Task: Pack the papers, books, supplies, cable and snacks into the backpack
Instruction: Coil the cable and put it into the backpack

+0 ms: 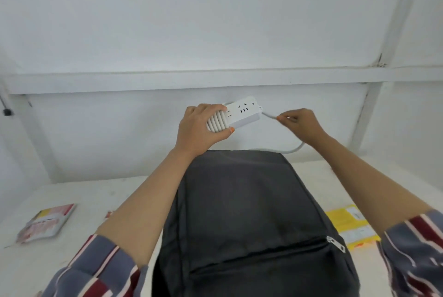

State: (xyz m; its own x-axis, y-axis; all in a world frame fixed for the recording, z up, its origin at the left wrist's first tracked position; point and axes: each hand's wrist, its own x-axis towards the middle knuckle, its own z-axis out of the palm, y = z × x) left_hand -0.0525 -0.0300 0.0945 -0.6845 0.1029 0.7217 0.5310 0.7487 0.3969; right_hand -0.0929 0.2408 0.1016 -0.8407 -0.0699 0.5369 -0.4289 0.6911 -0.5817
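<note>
The power strip (244, 114) is gripped by left hand (199, 128), cable (269, 114) pinched by right hand (303, 124) (wraps may be loosened by slack).

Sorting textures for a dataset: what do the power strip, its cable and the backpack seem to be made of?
Power strip: hard white plastic, smooth and slightly glossy, with moulded edges and socket slots. Cable: white, probably a flexible rubbery plastic jacket, since it winds in tight coils. Backpack: dark grey woven fabric, matte, likely synthetic, showing creases and stitched seams; its zip pull looks metallic.
</note>
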